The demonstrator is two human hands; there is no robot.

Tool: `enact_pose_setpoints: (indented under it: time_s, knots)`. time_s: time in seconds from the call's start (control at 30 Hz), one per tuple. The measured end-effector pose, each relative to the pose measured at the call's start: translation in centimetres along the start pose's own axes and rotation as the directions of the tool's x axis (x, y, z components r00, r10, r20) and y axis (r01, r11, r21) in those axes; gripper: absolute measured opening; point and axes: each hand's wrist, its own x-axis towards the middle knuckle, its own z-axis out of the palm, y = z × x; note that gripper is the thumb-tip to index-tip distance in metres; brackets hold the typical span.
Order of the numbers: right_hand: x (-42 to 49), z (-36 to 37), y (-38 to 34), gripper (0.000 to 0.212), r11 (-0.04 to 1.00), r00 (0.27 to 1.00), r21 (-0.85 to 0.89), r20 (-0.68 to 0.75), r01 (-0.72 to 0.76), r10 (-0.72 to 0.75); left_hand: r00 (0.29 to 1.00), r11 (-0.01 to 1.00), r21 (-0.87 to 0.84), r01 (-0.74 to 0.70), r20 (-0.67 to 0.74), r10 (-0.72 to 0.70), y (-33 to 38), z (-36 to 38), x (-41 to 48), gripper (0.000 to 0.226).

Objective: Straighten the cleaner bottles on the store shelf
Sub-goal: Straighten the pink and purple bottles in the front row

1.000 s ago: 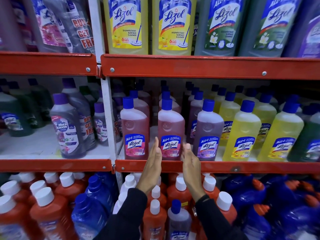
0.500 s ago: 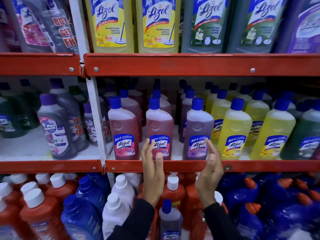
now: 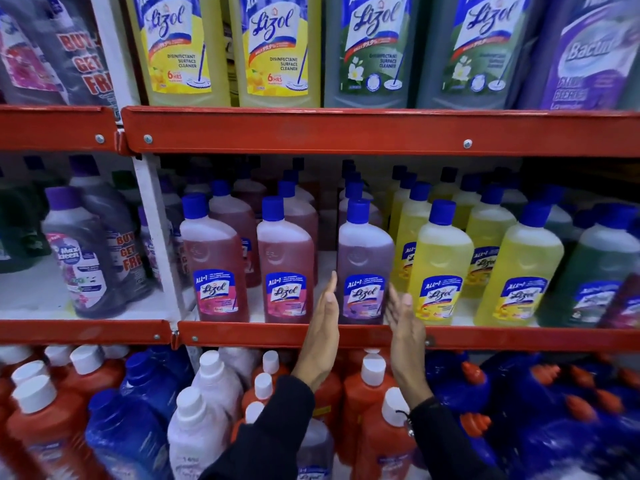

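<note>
On the middle shelf (image 3: 242, 336) stands a front row of Lizol bottles with blue caps. A purple bottle (image 3: 365, 261) stands upright between my two hands. My left hand (image 3: 325, 327) is flat and open at its left side. My right hand (image 3: 403, 320) is flat and open at its right side. Whether the palms touch the bottle is unclear. Left of it are two pink bottles (image 3: 285, 261) (image 3: 213, 261). To its right stand yellow bottles (image 3: 441, 268) (image 3: 519, 271).
Large Lizol bottles (image 3: 277, 50) fill the top shelf. A white upright post (image 3: 156, 230) divides the shelf; grey Maxkleen bottles (image 3: 83, 258) stand left of it. Below are orange bottles with white caps (image 3: 370, 393) and blue bottles (image 3: 467, 386).
Both hands have shifted right, from around the second pink bottle to either side of the purple bottle. The view has moved closer and rightward along the shelf.
</note>
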Motion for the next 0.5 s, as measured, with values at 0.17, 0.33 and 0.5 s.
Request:
enact_pose_setpoints:
  time_s: [0.17,0.33,0.5]
  knots:
    - [0.2,-0.3,0.1,0.066,1.000,1.000,-0.002,0.014,-0.027,0.027,0.998,0.999,-0.034,-0.014,-0.057,0.012,0.1,0.6,0.0,0.064]
    - [-0.2,-1.1,-0.5,0.045,0.999,0.996,-0.042,0.087,0.010,-0.007,0.960,0.998,0.031,-0.061,-0.271,0.067,-0.5,3.3,-0.6,0.045]
    - [-1.2,-5.3,-1.8,0.063,0.926,0.920,-0.160,-0.143,0.343,-0.365,0.862,0.946,0.194,-0.259,-0.396,0.317,-0.6,7.7,-2.1,0.035]
